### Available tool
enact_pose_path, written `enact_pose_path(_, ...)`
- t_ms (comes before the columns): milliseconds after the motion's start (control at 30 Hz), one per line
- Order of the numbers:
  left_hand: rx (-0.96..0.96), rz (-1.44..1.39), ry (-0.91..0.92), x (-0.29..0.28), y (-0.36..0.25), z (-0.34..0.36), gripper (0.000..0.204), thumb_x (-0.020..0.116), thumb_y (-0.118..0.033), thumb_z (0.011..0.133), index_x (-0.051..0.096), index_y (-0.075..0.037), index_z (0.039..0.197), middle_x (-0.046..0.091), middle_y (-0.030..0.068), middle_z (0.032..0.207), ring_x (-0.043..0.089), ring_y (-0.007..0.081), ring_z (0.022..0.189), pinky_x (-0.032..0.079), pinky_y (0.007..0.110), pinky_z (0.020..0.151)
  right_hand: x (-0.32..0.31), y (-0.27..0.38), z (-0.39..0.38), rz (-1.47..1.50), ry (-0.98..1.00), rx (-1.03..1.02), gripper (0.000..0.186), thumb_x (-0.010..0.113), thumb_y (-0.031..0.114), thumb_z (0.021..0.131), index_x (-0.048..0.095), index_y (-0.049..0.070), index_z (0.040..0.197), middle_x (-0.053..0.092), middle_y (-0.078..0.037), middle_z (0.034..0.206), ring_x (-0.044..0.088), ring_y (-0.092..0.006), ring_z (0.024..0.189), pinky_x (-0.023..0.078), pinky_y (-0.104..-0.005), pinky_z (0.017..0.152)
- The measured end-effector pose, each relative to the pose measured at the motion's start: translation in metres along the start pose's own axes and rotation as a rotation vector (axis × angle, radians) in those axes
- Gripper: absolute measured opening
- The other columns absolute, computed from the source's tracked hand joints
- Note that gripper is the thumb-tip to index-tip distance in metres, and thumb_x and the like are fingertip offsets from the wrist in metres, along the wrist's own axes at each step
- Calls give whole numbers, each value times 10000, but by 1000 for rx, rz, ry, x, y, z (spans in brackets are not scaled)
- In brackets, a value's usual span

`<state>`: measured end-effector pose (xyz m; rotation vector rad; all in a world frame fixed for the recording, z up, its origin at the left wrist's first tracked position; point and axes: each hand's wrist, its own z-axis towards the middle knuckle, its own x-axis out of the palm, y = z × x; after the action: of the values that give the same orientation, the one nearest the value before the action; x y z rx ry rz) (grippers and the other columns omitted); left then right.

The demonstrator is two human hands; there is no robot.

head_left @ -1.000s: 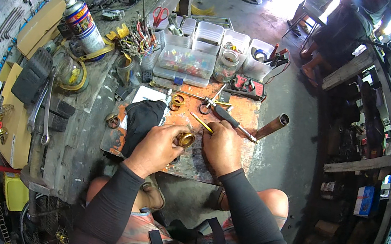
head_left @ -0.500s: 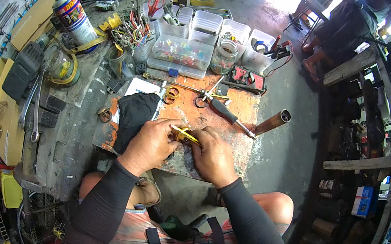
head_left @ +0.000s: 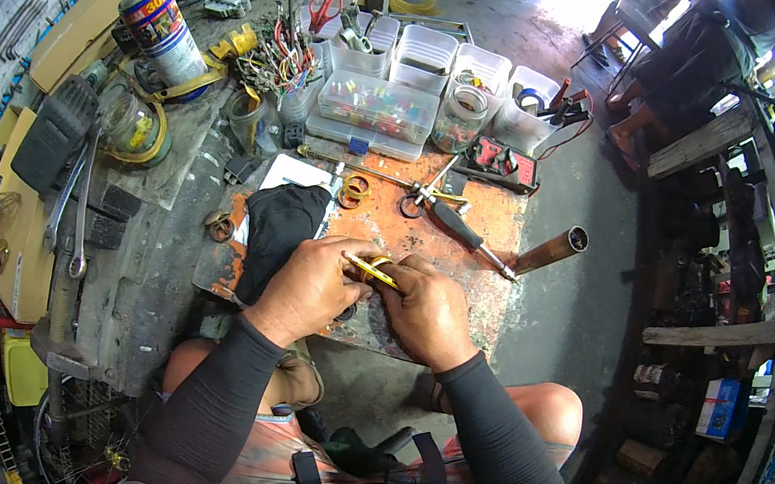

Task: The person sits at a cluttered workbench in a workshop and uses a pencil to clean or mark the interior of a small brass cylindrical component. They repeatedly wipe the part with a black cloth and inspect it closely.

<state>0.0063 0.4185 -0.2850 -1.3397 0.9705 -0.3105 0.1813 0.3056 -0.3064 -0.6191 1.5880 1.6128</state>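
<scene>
Orange and scuffed, the tabletop [head_left: 489, 219] is left open toward its right edge. Coloured parts [head_left: 369, 99] are held in a clear case [head_left: 394, 130] at the far edge. Nearer, a slim yellow pencil [head_left: 368, 269] is pinched by the right hand [head_left: 430, 311] across a brass ring [head_left: 381, 262] (mostly hidden) clamped by the left hand [head_left: 316, 282].

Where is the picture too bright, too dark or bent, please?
Head view: glare whitens the upper right; head view: shadow hides much inside the wooden rack at right, its edge bowing outward near the rim; head view: the yellow pencil is clearly lit.
</scene>
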Motion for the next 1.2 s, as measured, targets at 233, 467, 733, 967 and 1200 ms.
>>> enact_pose_path(233, 4, 33, 15, -1, 2, -1, 460, 829, 110, 887, 747, 29, 1332, 801, 141, 1197, 802, 176, 1050, 672, 309, 870, -11, -7, -11, 84, -29, 7, 255, 769, 130, 938, 833, 124, 1184, 746, -145, 977, 747, -405, 908, 606, -511, 812)
enact_pose_path(467, 89, 11, -8, 3, 3, -1, 414, 745, 125, 913, 741, 33, 1317, 781, 153, 1178, 802, 183, 970, 677, 318, 832, -21, 11, -39, -102, 37, -16, 431, 782, 126, 874, 798, 186, 1300, 707, -111, 958, 752, -369, 813, 628, -494, 718)
enact_pose_path(733, 142, 67, -19, 4, 0, -1, 417, 692, 119, 899, 743, 32, 1304, 770, 156, 1150, 799, 181, 925, 660, 316, 779, -17, 14, -36, -153, 71, -9, 565, 764, 138, 885, 715, 187, 1445, 701, -119, 1001, 750, -373, 793, 638, -491, 700)
enact_pose_path(967, 142, 145, -25, 5, 6, 1, 434, 796, 110, 887, 749, 22, 1309, 769, 146, 1164, 811, 194, 978, 663, 318, 812, -35, -1, -37, 207, -167, -50, 349, 648, 201, 1024, 745, 42, 1320, 711, -160, 1041, 720, -369, 892, 585, -484, 827)
enact_pose_path(1200, 119, 177, -14, 5, 1, 4, 463, 837, 87, 877, 759, -7, 1324, 783, 139, 1123, 822, 208, 953, 664, 321, 810, -36, 1, -56, 986, -260, 418, 339, 548, 255, 1202, 702, -37, 1279, 683, -53, 888, 679, -132, 790, 588, -304, 711)
